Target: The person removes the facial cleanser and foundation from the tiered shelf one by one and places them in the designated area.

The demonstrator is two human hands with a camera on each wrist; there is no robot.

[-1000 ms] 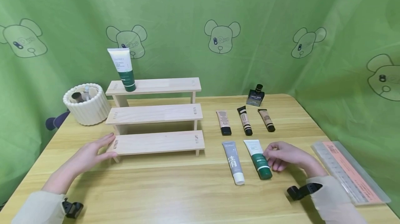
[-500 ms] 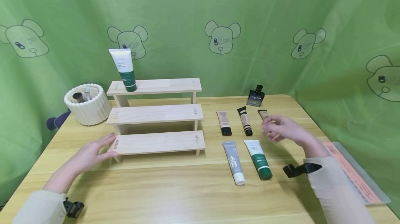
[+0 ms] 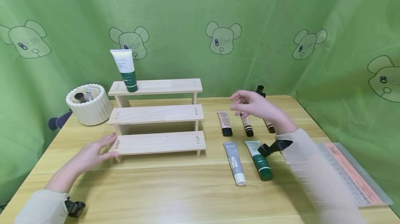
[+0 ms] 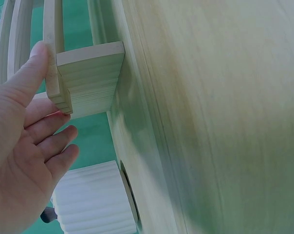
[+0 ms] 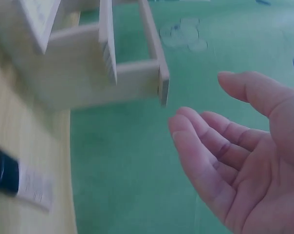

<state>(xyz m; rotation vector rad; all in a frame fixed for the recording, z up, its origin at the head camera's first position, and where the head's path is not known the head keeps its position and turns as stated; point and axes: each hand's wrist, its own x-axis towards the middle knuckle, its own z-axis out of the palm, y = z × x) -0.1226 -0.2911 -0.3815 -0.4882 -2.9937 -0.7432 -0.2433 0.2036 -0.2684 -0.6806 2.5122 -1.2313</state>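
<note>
At the left end of a three-step wooden display shelf (image 3: 156, 143), my left hand (image 3: 89, 152) holds the lowest board, thumb at its front edge and fingertips round the end. In the left wrist view the thumb touches the board and the fingers (image 4: 57, 144) bend loosely below. My right hand (image 3: 256, 106) hovers with nothing in it over the small tubes, fingers relaxed and apart. Beneath it lie a pink tube (image 3: 224, 121), a black-capped striped tube (image 3: 247, 126) and a beige tube (image 3: 269, 126), partly hidden. A white-and-green tube (image 3: 125, 67) stands on the top board.
A grey tube (image 3: 233, 161) and another white-and-green tube (image 3: 260, 163) lie in front. Behind my right hand is a dark bottle (image 3: 260, 89), mostly covered. A ribbed white pot (image 3: 89, 107) with brushes stands left; a clear case (image 3: 353, 172) lies right. Green curtain hangs behind.
My right hand has left the side of the lying white-and-green tube, moved back past the beige tube, then left above the small tubes. My left hand stays at the shelf.
</note>
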